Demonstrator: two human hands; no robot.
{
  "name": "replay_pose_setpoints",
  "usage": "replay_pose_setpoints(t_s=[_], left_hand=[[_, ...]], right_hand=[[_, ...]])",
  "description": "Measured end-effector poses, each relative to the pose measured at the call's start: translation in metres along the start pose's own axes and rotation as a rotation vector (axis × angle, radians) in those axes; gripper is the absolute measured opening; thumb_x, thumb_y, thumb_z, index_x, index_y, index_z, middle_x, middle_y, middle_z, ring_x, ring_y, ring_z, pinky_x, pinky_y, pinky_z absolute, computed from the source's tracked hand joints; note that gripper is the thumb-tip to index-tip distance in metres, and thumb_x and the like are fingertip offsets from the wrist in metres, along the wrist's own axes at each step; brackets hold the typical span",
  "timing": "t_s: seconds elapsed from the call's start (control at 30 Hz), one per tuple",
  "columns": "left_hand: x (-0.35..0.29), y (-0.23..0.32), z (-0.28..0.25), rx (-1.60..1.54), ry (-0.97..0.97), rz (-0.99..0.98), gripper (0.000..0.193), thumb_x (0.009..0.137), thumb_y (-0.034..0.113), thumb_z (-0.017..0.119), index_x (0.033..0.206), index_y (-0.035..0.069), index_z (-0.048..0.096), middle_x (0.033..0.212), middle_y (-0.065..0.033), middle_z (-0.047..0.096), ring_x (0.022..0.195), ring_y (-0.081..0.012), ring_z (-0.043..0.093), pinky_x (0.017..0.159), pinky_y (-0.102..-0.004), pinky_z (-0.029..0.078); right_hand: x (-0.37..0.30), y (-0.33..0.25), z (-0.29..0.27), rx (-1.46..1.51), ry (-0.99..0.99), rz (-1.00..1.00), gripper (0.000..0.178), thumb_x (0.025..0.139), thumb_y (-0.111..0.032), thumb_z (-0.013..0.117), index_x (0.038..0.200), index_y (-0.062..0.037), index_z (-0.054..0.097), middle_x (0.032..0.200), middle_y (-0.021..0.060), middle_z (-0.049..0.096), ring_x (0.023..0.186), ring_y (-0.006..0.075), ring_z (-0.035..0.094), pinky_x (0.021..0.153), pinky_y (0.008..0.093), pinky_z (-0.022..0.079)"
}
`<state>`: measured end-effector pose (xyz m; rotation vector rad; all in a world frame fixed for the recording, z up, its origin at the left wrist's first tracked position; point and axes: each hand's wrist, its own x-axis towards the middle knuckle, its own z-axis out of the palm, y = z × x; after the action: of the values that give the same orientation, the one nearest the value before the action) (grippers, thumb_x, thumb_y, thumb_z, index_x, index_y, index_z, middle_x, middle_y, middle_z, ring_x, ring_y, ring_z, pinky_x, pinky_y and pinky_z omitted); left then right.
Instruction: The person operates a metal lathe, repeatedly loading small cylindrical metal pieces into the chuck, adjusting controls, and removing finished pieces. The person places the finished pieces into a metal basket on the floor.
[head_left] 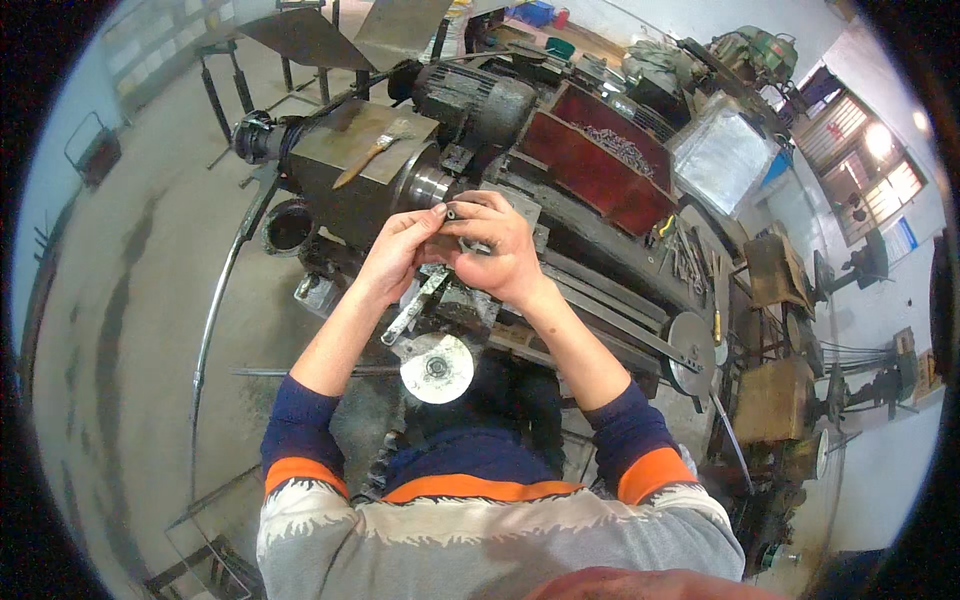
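While left hand (400,250) and right hand (497,255) pinch small metal piece (452,212) together, fingers closed: loose grip, piece could drop onto machine (470,110) below.

Worn metal and grime on an old workshop lathe

The lathe (560,200) is dull, greasy metal; its chuck (428,185) shows brighter, smoother steel, and the handwheel (437,368) is pale and scuffed. A brush (368,158) with a wooden handle lies on the matt grey housing (345,175). Red-painted tray (600,165) holds rough shavings. Sleeves (300,430) are knitted cloth.
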<state>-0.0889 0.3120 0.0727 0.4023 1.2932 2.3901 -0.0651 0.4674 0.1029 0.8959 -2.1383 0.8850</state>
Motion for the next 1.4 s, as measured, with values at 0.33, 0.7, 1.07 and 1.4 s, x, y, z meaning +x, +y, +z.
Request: replay_pose_setpoints(t_s=[0.33, 0.7, 1.07, 1.4], left_hand=[[-0.016, 0.046, 0.002, 0.886, -0.160, -0.103, 0.031, 0.087, 0.028, 0.056, 0.080, -0.002, 0.062, 0.065, -0.0038, 0.060, 0.056, -0.0085, 0.057, 0.052, -0.0232, 0.044], [-0.151, 0.123, -0.191, 1.628, 0.719, 0.196, 0.030, 0.074, 0.005, 0.055, 0.103, 0.005, 0.060, 0.068, -0.0141, 0.058, 0.056, -0.0183, 0.053, 0.057, -0.0316, 0.044], [-0.215, 0.081, -0.228, 1.449, 0.843, 0.000, 0.034, 0.084, 0.025, 0.054, 0.106, 0.000, 0.058, 0.080, -0.0191, 0.063, 0.075, -0.0274, 0.063, 0.069, -0.0355, 0.047], [-0.201, 0.173, -0.390, 2.568, 0.711, -0.219, 0.007, 0.069, 0.005, 0.054, 0.074, 0.005, 0.058, 0.070, -0.0173, 0.061, 0.066, -0.0319, 0.061, 0.058, -0.0388, 0.049]], right_hand=[[0.004, 0.017, -0.011, 0.077, -0.439, 0.033, 0.019, 0.053, -0.009, 0.060, 0.070, -0.0080, 0.067, 0.074, 0.0053, 0.063, 0.075, 0.0257, 0.056, 0.066, 0.0345, 0.046], [0.038, 0.106, 0.029, -0.383, -0.740, 0.612, 0.027, 0.056, -0.022, 0.059, 0.076, -0.0100, 0.071, 0.075, 0.0136, 0.065, 0.071, 0.0288, 0.063, 0.068, 0.0344, 0.049], [0.046, 0.108, 0.045, -0.435, -0.761, 0.551, 0.026, 0.054, -0.027, 0.060, 0.069, -0.0058, 0.068, 0.066, 0.0177, 0.061, 0.065, 0.0314, 0.061, 0.065, 0.0368, 0.049], [0.038, 0.116, 0.047, -0.444, -0.720, 0.530, 0.027, 0.054, -0.029, 0.068, 0.062, -0.0032, 0.063, 0.066, 0.0172, 0.059, 0.061, 0.0326, 0.058, 0.058, 0.0428, 0.048]])
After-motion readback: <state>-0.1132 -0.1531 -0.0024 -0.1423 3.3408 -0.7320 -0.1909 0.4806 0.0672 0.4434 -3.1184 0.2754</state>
